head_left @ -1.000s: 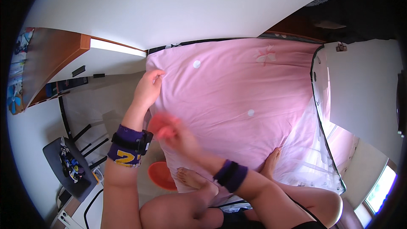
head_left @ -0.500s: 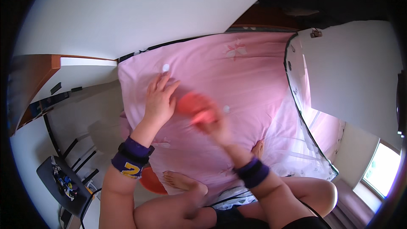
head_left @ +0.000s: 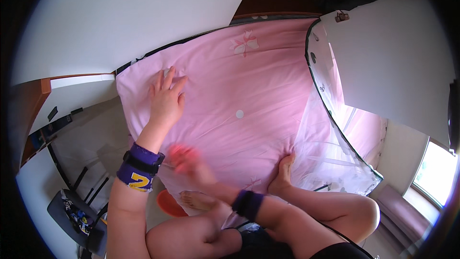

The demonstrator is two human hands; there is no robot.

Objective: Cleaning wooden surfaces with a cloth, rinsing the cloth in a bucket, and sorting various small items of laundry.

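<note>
One pink bedsheet point(head_left: 215, 88) extends beneath our two hands. We keep our left hand point(head_left: 166, 103) released, fingers splayed. Our right hand point(head_left: 200, 170) grasps one blurred coral-red object point(head_left: 183, 157) at its fingertips; one orange basin point(head_left: 169, 205) sits body-side of them.

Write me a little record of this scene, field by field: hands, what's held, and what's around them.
left hand: fingers spread over the sheet
right hand: motion-blurred, gripping a coral-red object
coral-red object: too blurred to identify
wrists: purple wristband on each
pink bed sheet: white dots, bow motifs, some wrinkles
white mesh net: dark edging, right side of the bed
orange-red basin: left of the bed, partly hidden
dark chair: lower left, patterned cloth on it
</note>
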